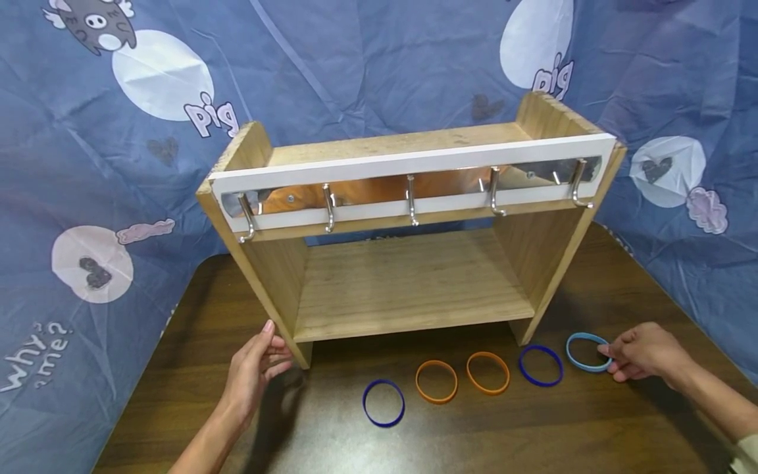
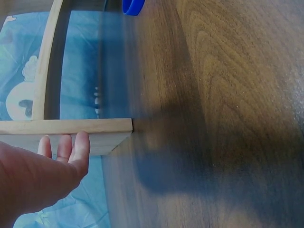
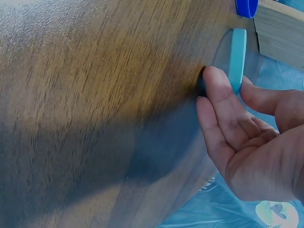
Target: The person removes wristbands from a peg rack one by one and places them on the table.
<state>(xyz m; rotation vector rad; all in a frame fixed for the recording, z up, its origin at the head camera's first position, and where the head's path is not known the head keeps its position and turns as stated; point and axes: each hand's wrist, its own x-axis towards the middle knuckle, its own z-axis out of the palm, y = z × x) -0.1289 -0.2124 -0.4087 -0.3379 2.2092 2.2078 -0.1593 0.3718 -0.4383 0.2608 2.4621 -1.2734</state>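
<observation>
At the right of the table, my right hand (image 1: 648,352) pinches the near right edge of a light blue rubber wristband (image 1: 570,352) between thumb and fingers. In the right wrist view, that light blue band (image 3: 237,59) stands between thumb and fingertips. My left hand (image 1: 251,368) rests its fingertips at the lower left side panel of a wooden shelf (image 1: 408,283); in the left wrist view the fingers (image 2: 81,145) touch the panel's outer face. Beside the light blue band lie a dark blue wristband (image 1: 521,370), two orange wristbands (image 1: 437,401) (image 1: 489,393) and another dark blue wristband (image 1: 385,424).
Across the shelf's top front runs a white rail (image 1: 414,161) with several metal hooks (image 1: 412,201). The shelf stands on a brown wooden table (image 1: 474,441). Behind it hangs a blue printed cloth (image 1: 367,72).
</observation>
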